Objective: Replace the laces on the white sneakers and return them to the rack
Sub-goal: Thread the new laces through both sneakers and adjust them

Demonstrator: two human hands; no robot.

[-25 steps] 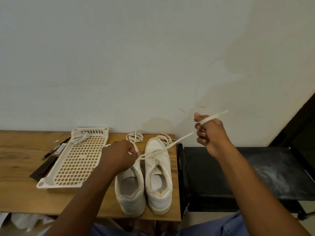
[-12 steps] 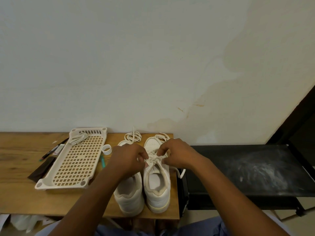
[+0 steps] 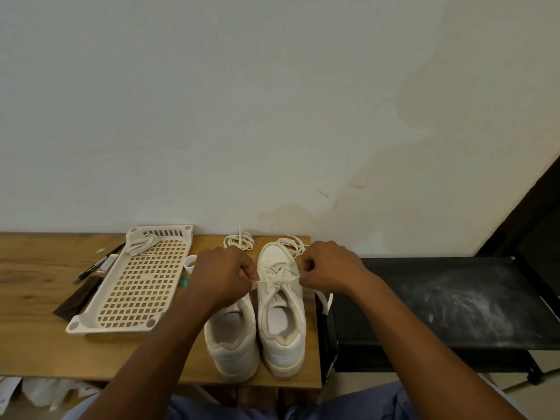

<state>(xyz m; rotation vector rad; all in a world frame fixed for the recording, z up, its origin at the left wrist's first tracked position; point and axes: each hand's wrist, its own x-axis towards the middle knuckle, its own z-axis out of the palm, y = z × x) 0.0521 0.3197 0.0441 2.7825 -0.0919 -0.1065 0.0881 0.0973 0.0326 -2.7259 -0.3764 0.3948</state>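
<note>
Both hands pinch the lace (image 3: 277,278) across the right sneaker (image 3: 281,301), left hand (image 3: 224,275) and right hand (image 3: 325,268) either side of it. Uneven pulling could leave mismatched ends; which eyelet is unclear. The loose lace (image 3: 239,241) beyond the left hand might snag.

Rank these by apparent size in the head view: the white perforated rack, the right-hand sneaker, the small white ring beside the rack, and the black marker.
1. White perforated rack, clearly the largest.
2. Right-hand sneaker.
3. Black marker, long but thin.
4. Small white ring, partly hidden by the left hand.
</note>
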